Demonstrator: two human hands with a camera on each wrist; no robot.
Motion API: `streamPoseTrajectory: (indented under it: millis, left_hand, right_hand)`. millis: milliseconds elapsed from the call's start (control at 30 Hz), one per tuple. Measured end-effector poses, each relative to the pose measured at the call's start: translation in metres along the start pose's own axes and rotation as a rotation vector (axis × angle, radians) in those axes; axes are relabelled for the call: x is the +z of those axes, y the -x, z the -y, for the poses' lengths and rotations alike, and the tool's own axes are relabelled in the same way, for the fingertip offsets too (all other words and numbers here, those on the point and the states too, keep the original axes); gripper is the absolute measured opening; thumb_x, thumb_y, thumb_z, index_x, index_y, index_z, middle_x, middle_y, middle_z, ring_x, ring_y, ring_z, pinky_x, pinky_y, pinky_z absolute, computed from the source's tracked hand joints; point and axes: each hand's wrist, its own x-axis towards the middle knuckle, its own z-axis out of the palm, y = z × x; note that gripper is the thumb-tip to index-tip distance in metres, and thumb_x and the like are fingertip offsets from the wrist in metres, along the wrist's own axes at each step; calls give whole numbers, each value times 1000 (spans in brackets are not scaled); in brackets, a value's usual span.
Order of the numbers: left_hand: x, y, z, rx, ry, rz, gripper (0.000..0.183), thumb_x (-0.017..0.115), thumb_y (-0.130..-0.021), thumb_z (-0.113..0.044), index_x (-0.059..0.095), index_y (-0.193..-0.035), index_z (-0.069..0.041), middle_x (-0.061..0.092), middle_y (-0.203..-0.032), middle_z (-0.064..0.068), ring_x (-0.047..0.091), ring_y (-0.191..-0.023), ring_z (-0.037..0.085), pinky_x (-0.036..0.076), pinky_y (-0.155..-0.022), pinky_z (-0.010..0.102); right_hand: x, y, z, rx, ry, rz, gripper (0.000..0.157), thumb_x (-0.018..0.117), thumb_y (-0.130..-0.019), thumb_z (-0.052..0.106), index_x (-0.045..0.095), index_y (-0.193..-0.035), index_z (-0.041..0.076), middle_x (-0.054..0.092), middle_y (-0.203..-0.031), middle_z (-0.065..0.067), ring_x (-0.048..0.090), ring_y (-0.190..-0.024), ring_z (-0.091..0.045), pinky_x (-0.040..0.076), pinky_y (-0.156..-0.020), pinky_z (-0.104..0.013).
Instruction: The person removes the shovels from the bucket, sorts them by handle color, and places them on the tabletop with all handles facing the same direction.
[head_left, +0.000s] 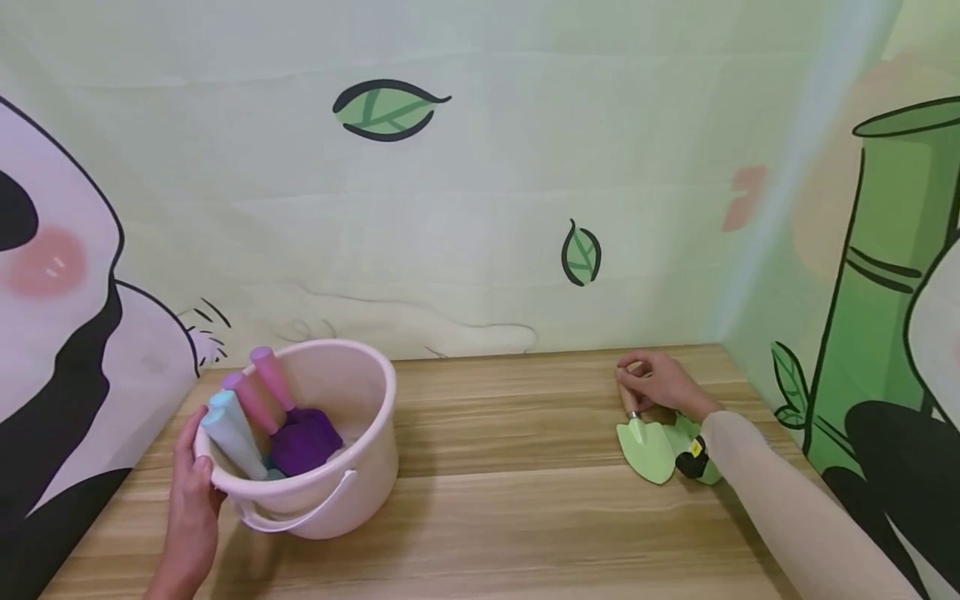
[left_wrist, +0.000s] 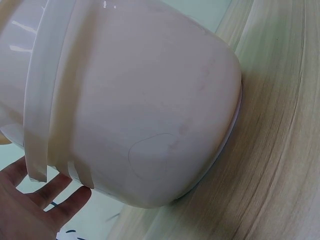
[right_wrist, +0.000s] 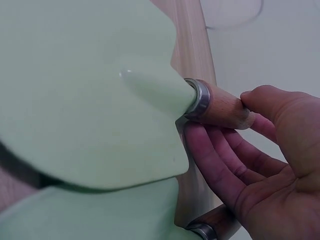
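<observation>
On the left of the head view stands a pale pink bucket. My left hand grips its rim at the left side, the fingers over the edge and the thumb outside. Purple shovels with pink handles and light blue handles lean inside the bucket. Far to the right, my right hand pinches the wooden handle of a light green trowel between thumb and fingers. A second green tool with a wooden handle lies beside it, partly hidden by the wrist in the head view.
The wood-grain table runs back to a printed cloth wall, with another printed wall at the right. The bucket's white handle hangs down its front. A black device sits on the right wrist.
</observation>
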Motion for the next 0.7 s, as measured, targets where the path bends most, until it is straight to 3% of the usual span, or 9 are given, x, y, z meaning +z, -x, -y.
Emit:
streamPoseTrajectory:
  millis: [700]
  left_hand:
    - [1, 0, -2, 24, -34, 11, 57, 33, -106, -29, 26, -163, -23, 34, -149, 0, 40, -123, 17, 45, -86, 16]
  right_hand:
    - [-3, 5, 5, 19, -11, 8, 43, 62, -104, 25, 57, -138, -2, 61, -121, -29, 69, -75, -23, 60, -62, -39]
